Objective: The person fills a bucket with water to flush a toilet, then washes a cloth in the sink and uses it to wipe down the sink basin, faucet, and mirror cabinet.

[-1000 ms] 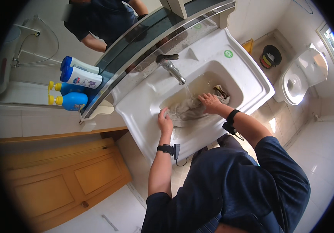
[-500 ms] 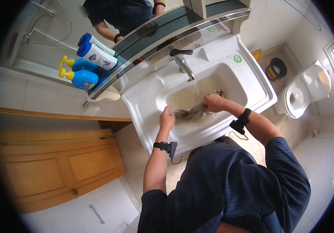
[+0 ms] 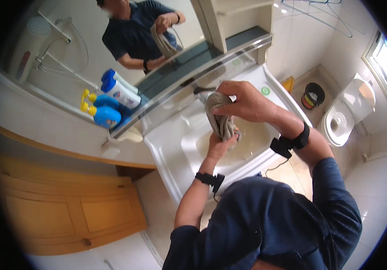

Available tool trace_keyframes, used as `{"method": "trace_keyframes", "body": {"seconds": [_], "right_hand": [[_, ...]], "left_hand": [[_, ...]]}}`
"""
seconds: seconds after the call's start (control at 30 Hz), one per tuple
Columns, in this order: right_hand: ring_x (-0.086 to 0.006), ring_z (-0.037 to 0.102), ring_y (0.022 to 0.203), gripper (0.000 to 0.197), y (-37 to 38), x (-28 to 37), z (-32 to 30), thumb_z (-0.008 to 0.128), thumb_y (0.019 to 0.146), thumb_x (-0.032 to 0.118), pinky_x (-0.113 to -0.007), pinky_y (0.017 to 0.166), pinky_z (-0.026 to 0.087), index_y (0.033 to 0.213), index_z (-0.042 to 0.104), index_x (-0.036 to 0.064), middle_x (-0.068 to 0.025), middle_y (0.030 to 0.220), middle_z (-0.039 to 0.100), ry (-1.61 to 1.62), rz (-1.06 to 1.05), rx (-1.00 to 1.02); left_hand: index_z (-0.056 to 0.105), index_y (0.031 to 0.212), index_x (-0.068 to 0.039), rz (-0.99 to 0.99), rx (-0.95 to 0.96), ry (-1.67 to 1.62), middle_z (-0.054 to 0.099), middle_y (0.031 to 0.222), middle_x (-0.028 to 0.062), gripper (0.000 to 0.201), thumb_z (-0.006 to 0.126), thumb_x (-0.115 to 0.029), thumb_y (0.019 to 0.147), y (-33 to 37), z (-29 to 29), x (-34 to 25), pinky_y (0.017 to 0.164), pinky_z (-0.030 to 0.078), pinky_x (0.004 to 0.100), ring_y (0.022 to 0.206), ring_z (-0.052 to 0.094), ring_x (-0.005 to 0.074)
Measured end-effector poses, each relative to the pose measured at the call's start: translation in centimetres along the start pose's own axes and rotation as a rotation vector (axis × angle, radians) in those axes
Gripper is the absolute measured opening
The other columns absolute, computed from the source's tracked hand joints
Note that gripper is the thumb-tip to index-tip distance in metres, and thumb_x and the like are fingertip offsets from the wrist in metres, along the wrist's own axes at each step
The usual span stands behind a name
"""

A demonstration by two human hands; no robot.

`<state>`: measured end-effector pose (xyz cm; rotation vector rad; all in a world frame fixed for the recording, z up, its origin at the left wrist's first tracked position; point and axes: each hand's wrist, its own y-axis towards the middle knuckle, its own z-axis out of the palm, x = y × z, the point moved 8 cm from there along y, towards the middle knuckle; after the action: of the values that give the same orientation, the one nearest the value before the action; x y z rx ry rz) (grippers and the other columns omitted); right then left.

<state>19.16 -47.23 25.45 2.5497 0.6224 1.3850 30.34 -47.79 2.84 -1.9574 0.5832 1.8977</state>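
A wet grey-brown cloth (image 3: 221, 120) is bunched lengthwise between my hands, above the white sink (image 3: 161, 158). My right hand (image 3: 249, 102) is raised and pinches the cloth's upper end, where it folds over. Lower down, my left hand (image 3: 219, 146) is closed around its lower part. Cloudy brownish water (image 3: 255, 137) lies in the basin below. The faucet (image 3: 200, 91) is mostly hidden behind the cloth and my right hand. Beside my left fingers, a small orange and dark thing is partly covered; I cannot make out what it is.
Blue bottles with yellow pumps (image 3: 107, 116) and a white bottle with a blue cap (image 3: 126, 95) stand on the shelf under the mirror (image 3: 83, 27). Right of the sink are a black bucket (image 3: 313, 95) and a toilet (image 3: 337, 125). A wooden cabinet door (image 3: 108, 216) is at left.
Both hands have lifted the cloth out of the basin water. My right hand has risen well above my left, turning the cloth from level to upright.
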Motion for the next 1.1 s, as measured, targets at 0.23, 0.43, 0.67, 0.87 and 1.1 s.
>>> {"method": "trace_keyframes", "body": {"seconds": [0.23, 0.43, 0.67, 0.87, 1.1], "right_hand": [[-0.0128, 0.059, 0.083, 0.034, -7.2, -16.5, 0.7, 0.066, 0.090, 0.031, -0.027, 0.072, 0.050, 0.106, 0.063, 0.0011, -0.0046, 0.094, 0.064, 0.585, 0.486, -0.254], [-0.0513, 0.047, 0.118, 0.097, -17.8, -27.1, 17.4, 0.056, 0.083, 0.066, -0.057, 0.093, 0.047, 0.146, 0.023, -0.0001, -0.0342, 0.144, 0.026, 1.283, 1.142, 0.045], [-0.0265, 0.059, 0.110, 0.094, -13.6, -25.5, 18.6, 0.033, 0.075, 0.086, -0.045, 0.095, 0.048, 0.116, 0.058, 0.0061, -0.0135, 0.115, 0.063, 1.749, 0.790, -0.086], [-0.0289, 0.066, 0.088, 0.084, -13.5, -28.8, 19.7, 0.036, 0.076, 0.084, -0.043, 0.085, 0.053, 0.094, 0.063, 0.0063, -0.0123, 0.096, 0.068, 1.978, 0.673, 0.041], [-0.0348, 0.056, 0.115, 0.100, -12.8, -24.1, 16.2, 0.038, 0.072, 0.085, -0.053, 0.096, 0.045, 0.131, 0.049, 0.0050, -0.0202, 0.129, 0.055, 1.719, 0.684, 0.054]], "left_hand": [[0.059, 0.116, -0.005, -0.067, -0.360, -0.425, 0.064, 0.100, 0.0036, 0.034, 0.066, -0.009, 0.084, 0.2, -2.2, 3.9, 0.065, 0.051, 0.0265, 0.082, 0.061, 0.0120], [0.042, 0.132, -0.002, -0.114, -0.485, -0.174, 0.054, 0.121, 0.0064, 0.064, 0.068, 0.002, 0.074, 1.4, -2.1, 6.5, 0.097, 0.043, 0.0305, 0.110, 0.053, 0.0178], [0.057, 0.103, -0.002, 0.328, 0.014, 0.631, 0.039, 0.143, 0.0192, 0.036, 0.071, -0.003, 0.070, 1.2, 7.0, -3.1, 0.105, 0.039, 0.0387, 0.128, 0.043, 0.0349], [0.056, 0.097, -0.001, 0.398, 0.321, 0.614, 0.042, 0.143, 0.0197, 0.027, 0.067, 0.001, 0.072, 0.3, 9.6, -4.6, 0.106, 0.037, 0.0386, 0.129, 0.045, 0.0332], [0.051, 0.131, -0.002, -0.013, 0.154, -0.134, 0.055, 0.131, 0.0076, 0.054, 0.067, -0.001, 0.079, 1.6, 6.4, -5.1, 0.101, 0.043, 0.0303, 0.113, 0.058, 0.0174]]}}
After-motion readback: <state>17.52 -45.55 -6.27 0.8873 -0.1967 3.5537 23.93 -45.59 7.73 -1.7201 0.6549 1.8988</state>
